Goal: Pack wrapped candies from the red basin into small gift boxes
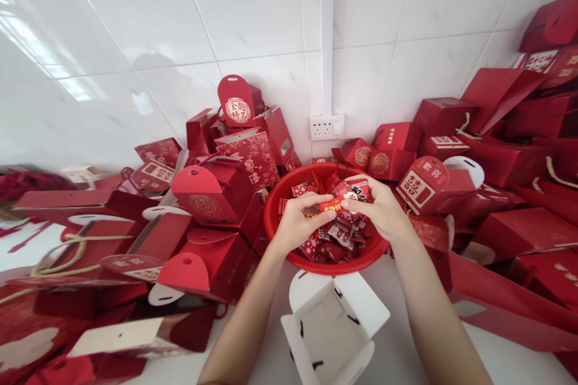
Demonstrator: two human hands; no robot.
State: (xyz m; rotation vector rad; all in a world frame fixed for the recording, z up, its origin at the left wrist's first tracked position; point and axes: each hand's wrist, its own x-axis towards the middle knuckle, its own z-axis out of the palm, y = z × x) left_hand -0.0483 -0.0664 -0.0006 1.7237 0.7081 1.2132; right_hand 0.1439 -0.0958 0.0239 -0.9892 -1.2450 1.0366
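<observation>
Grip, head view: left hand (298, 219) pinched a small orange-red sweet (333, 205) between thumb and fingers. Right hand (382, 207) was closed on a larger pink-and-red packet (360, 188), its thumb set at the right end of the sweet. Both items were held just above a red basin (272, 222), which was well filled with wrapped sweets (341, 233), many of them red with white dots.

Nearer the body, between the forearms, a white-lined box (332, 337) stood with its flaps spread, close by the basin's near rim, on a pale tabletop (392, 319). Red gift boxes (214, 192) crowded the left side, some with rope handles; more red cartons (519, 228) were heaped at right. Behind: white tiled wall (262, 6), with a socket panel (326, 127) beneath a vertical white strip (326, 30).
</observation>
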